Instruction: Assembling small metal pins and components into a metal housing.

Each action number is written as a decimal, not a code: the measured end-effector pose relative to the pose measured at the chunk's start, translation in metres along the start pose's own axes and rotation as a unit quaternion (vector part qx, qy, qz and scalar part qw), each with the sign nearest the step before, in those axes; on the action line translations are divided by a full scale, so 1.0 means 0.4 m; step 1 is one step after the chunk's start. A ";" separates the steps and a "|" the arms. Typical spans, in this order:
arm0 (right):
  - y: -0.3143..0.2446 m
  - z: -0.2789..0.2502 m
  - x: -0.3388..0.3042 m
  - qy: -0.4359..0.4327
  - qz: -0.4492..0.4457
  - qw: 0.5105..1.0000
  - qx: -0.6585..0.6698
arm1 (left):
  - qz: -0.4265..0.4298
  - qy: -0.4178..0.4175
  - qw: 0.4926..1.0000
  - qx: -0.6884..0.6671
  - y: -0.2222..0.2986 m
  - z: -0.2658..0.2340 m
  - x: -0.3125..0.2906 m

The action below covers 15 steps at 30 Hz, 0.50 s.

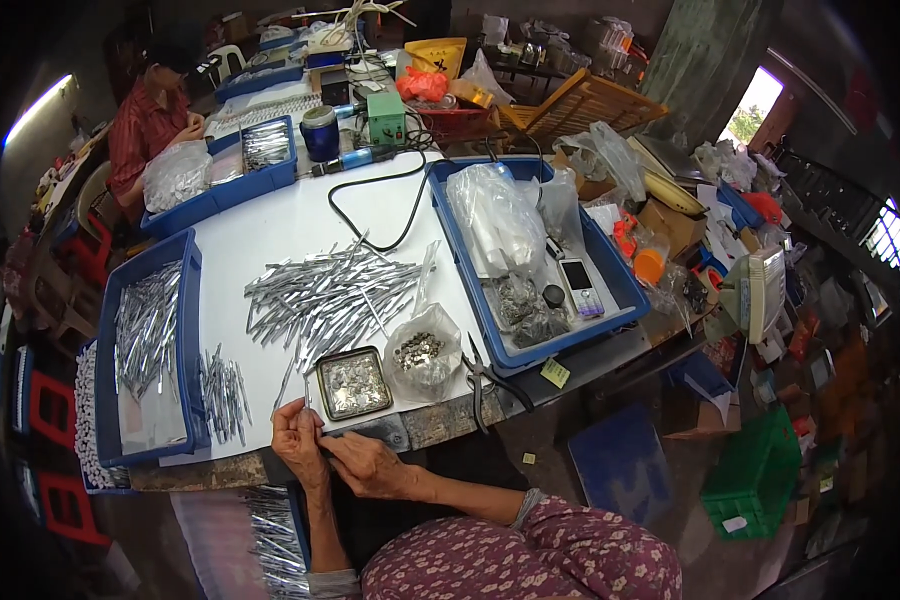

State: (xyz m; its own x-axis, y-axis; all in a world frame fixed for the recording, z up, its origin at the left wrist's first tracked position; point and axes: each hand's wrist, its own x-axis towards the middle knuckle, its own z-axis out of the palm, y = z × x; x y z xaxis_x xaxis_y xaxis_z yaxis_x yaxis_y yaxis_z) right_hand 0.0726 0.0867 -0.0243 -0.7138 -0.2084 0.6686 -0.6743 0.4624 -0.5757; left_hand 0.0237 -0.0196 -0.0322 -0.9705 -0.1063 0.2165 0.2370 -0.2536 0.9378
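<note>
At the table's near edge my left hand point(300, 442) pinches a thin silver metal rod point(307, 390) that points away from me. My right hand point(372, 466) is close beside it, its fingers closed toward the left fingertips; whatever they hold is too small to make out. Just beyond the hands sits a square tin point(360, 413) with small shiny pieces in it. To its right, a clear plastic bag point(430, 388) lies open around small metal parts. A large heap of similar silver rods point(330, 295) covers the white sheet behind the tin.
Pliers point(482, 380) hang over the table edge. A blue tray point(196, 340) of rods stands left beside a smaller bundle of rods point(225, 390). The right blue tray point(570, 347) holds bags and a phone point(580, 287). A black cable point(335, 205) crosses behind; another person point(150, 130) sits far left.
</note>
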 end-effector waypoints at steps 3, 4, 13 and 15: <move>0.002 0.001 0.000 0.001 0.000 1.000 0.002 | -0.004 -0.001 1.000 0.003 -0.003 -0.001 0.001; 0.002 0.001 -0.001 0.002 0.001 1.000 0.004 | -0.003 -0.001 1.000 0.006 -0.004 -0.001 0.001; 0.003 0.005 -0.003 0.002 0.000 1.000 0.000 | -0.010 0.003 1.000 0.020 0.003 0.001 -0.001; 0.005 0.002 -0.002 0.006 -0.006 1.000 -0.002 | -0.012 0.001 1.000 0.020 0.000 0.004 -0.001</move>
State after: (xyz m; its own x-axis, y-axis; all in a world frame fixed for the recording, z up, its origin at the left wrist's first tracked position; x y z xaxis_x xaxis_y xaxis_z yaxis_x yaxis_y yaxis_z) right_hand 0.0717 0.0869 -0.0261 -0.7040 -0.2038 0.6804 -0.6814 0.4639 -0.5661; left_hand 0.0241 -0.0182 -0.0317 -0.9756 -0.1026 0.1941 0.2124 -0.2173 0.9527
